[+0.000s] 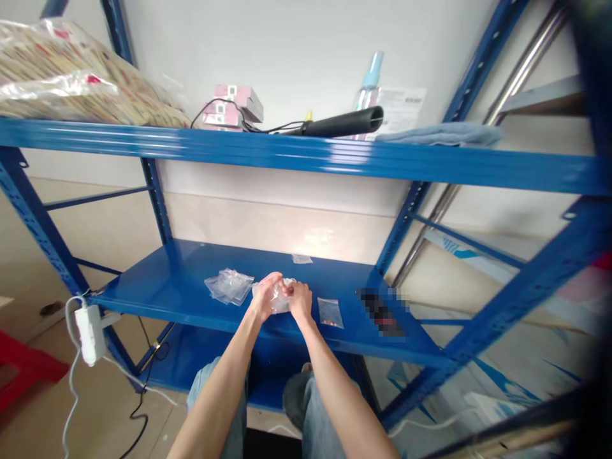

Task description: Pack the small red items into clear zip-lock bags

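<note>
A crumpled clear plastic bag point(279, 302) is between my two hands, low over the blue middle shelf point(182, 271). My left hand point(266, 294) curves around the bag's left side, fingers bent over its top. On the right side my right hand point(299, 299) is closed at the bag, its fingertips partly hidden. What the bag contains is too small to make out. A loose pile of flat clear zip bags point(230, 286) lies left of my left hand. To the right of my right hand is a single small zip bag point(330, 312) with little orange-brown bits at its bottom.
Another small clear bag point(301, 259) lies near the shelf's back edge. A pixelated dark object point(381, 312) is at the right. The upper shelf's blue beam point(287, 156) crosses above, carrying pink boxes point(232, 107), a black tube point(342, 122) and a spray bottle point(370, 83). A white power strip point(90, 335) hangs left.
</note>
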Motion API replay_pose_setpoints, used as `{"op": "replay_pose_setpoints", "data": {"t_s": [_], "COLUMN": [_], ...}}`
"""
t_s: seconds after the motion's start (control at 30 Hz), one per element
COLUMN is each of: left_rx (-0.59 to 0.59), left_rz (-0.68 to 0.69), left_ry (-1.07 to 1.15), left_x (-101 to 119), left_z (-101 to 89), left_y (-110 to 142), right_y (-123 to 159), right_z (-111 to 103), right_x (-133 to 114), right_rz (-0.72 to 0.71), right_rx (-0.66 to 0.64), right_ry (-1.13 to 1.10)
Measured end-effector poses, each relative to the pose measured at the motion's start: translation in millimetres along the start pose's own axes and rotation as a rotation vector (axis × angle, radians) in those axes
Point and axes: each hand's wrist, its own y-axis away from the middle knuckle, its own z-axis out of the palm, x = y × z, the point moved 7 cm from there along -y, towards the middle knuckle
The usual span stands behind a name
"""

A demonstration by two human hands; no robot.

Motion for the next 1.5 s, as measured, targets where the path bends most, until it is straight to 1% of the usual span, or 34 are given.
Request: {"op": "replay_pose_setpoints", "data": {"t_s": [0.17, 0.3, 0.43, 0.53, 0.67, 0.8, 0.9, 0.97, 1.03, 1.1, 1.13, 1.2, 1.27, 1.33, 1.37, 1.5], "left_rx": [-0.048, -0.087, -0.171, -0.212, -0.195, -0.181, -0.194, -0.204, -0.212, -0.235, -0.251, -0.292, -0.333, -0.356, -0.355, -0.328], "left_rz": [0.009, 0.029, 0.023, 0.009, -0.008, -0.079, -0.127, -0.141, -0.154, -0.187, -0.209, -0.25, -0.267, -0.273, -0.277, -0.316], "left_ry": [0.159, 0.177, 0.069, -0.039, -0.134, -0.26, -0.321, -0.341, -0.356, -0.378, -0.392, -0.415, -0.425, -0.417, -0.404, -0.346], "left_x": [3, -1, 1, 3, 4, 4, 5, 5, 2, -5, -10, -18, -24, -27, -27, -29], "left_z": [-6.8, -2.7, 7.3, 9.0, 2.3, -7.2, -13.9, -17.1, -18.3, -16.3, -14.4, -9.1, -3.5, 0.5, 1.5, 2.6], "left_y": [-14, -8, 5, 10, 12, 18, 25, 29, 30, 31, 32, 33, 35, 36, 36, 37], "right_y": [-1, 0, -1, -2, 0, -1, -4, -5, -4, 1, 5, 15, 26, 34, 37, 37], "right_z": [6, 8, 9, 9, 9, 11, 7, 3, -2, -6, -10, -16, -20, -22, -23, -31], "right_x": [5, 6, 4, 3, 0, 1, 2, 0, -2, -6, -8, -13, -19, -24, -25, -28], "right_rz": [-0.011, -0.014, 0.003, 0.024, 0.005, 0.021, 0.026, -0.011, -0.037, -0.025, -0.011, 0.015, 0.028, 0.026, 0.019, -0.017], "right_rx": [0.011, -0.043, -0.112, -0.156, -0.152, -0.112, 0.003, 0.086, 0.101, 0.058, 0.031, -0.047, -0.177, -0.288, -0.318, -0.344], "right_ry": [0.032, 0.081, 0.101, 0.124, 0.13, 0.067, -0.102, -0.332, -0.639, -0.932, -1.044, -1.191, -1.263, -1.29, -1.297, -1.314]}}
